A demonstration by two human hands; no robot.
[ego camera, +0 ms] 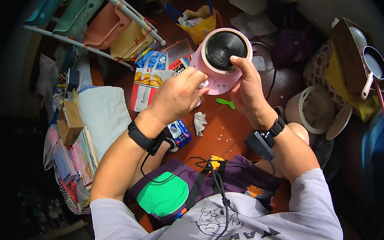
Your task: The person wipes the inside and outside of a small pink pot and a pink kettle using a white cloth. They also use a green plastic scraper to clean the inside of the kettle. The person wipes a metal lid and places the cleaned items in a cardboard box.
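Observation:
A pink appliance with a round black plate (226, 50) in a pale rim is held up before me. My right hand (248, 87) grips its right side, the thumb resting over the edge of the black plate. At the lower left of the pink body, my left hand (182, 94) has its fingers closed together on a small pale pink part (204, 84), mostly hidden by the fingers. A black cord (274, 80) runs down to the right of the appliance. Below it on the floor lie a green plastic piece (225, 103) and a crumpled white tissue (200, 123).
A paper carrier bag (143, 90) and a blue packet (179, 132) stand at the left, below a rack of coloured bins (106, 27). Right are a cream tub (309, 109), its lid (339, 122) and a cardboard box with a small frying pan (374, 62).

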